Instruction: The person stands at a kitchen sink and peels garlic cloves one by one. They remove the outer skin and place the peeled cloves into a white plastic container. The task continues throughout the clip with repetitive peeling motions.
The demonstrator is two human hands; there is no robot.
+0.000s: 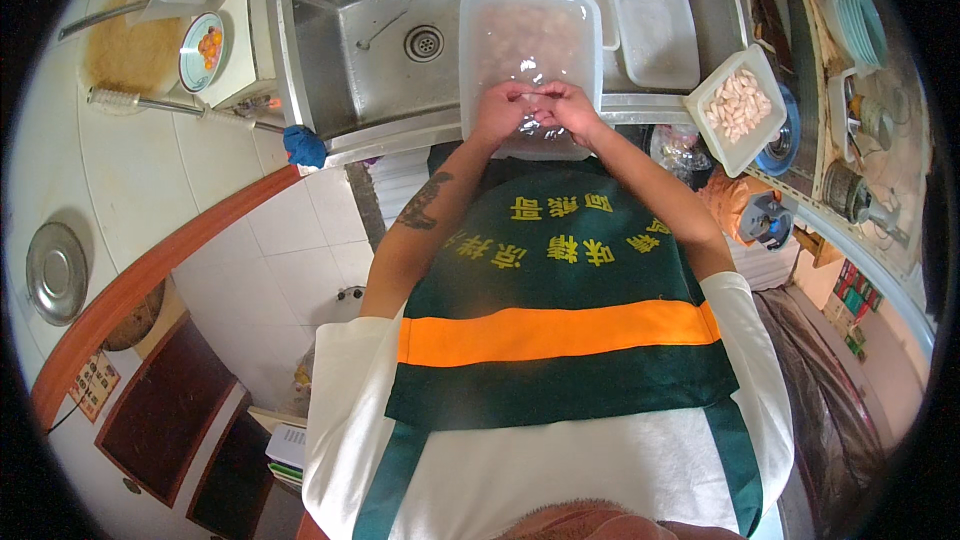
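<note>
A translucent rectangular plastic tub (592, 35) rests across the divider and front rim of a double sink. Water fills it, with many pale pinkish pieces (515, 35) lying under the surface. My left hand (503, 108) and my right hand (567, 108) meet over the tub's near end, at the water. Both have their fingers drawn in and pinched close together. Whatever lies between the fingertips is too small and hidden to name. To the right, a smaller white tub (726, 153) holds a heap of similar pale pieces (740, 105), tilted on the sink's corner.
The left steel basin (365, 25) has a round drain (424, 42). A white plastic tray (655, 25) sits in the right basin beside another tub. On the left counter are a bowl (187, 52) of orange pieces, a blue cloth (304, 146) and a metal lid (57, 273). Stacked plates (860, 20) stand far right.
</note>
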